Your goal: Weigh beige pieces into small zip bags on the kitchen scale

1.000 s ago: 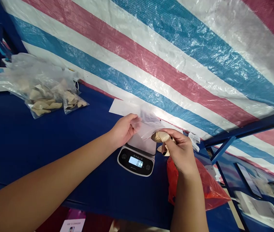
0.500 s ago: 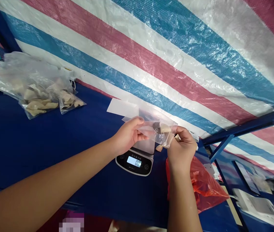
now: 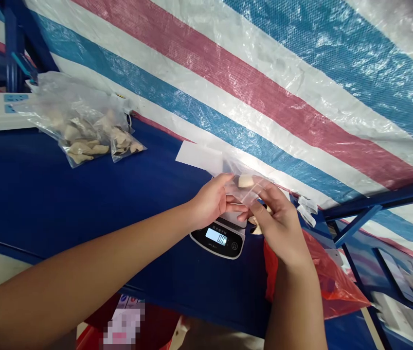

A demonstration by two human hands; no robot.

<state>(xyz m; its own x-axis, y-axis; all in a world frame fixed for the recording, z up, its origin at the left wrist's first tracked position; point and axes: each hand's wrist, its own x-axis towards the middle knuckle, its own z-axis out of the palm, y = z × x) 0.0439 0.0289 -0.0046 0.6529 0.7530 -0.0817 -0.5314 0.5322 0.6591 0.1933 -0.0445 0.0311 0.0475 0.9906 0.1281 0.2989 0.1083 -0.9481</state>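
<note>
Between my hands is a small clear zip bag (image 3: pixel 244 194) with a pale dried slice (image 3: pixel 245 181) and a darker piece inside. My left hand (image 3: pixel 215 201) grips the bag's left side, thumb on top and fingers beneath. At the bag's right end, by the zip strip, the thumb and fingers of my right hand (image 3: pixel 279 218) are closed on it. Directly under the bag sits a digital kitchen scale (image 3: pixel 218 240), its lit display reading 0.0. A few loose pale slices (image 3: pixel 256 229) lie beside the scale, partly hidden by my right hand.
Filled clear bags of dried slices (image 3: pixel 85 143) lie at the left on the blue table (image 3: pixel 82 199), near a white power strip (image 3: pixel 5 109). Behind the scale lies a white sheet (image 3: pixel 197 155). A red plastic bag (image 3: pixel 337 287) rests at the right. A striped tarp (image 3: pixel 250 82) hangs behind.
My right hand has shifted its grip to the zip end, and the slice inside sits nearer the bag's middle. The camera view has turned slightly left.
</note>
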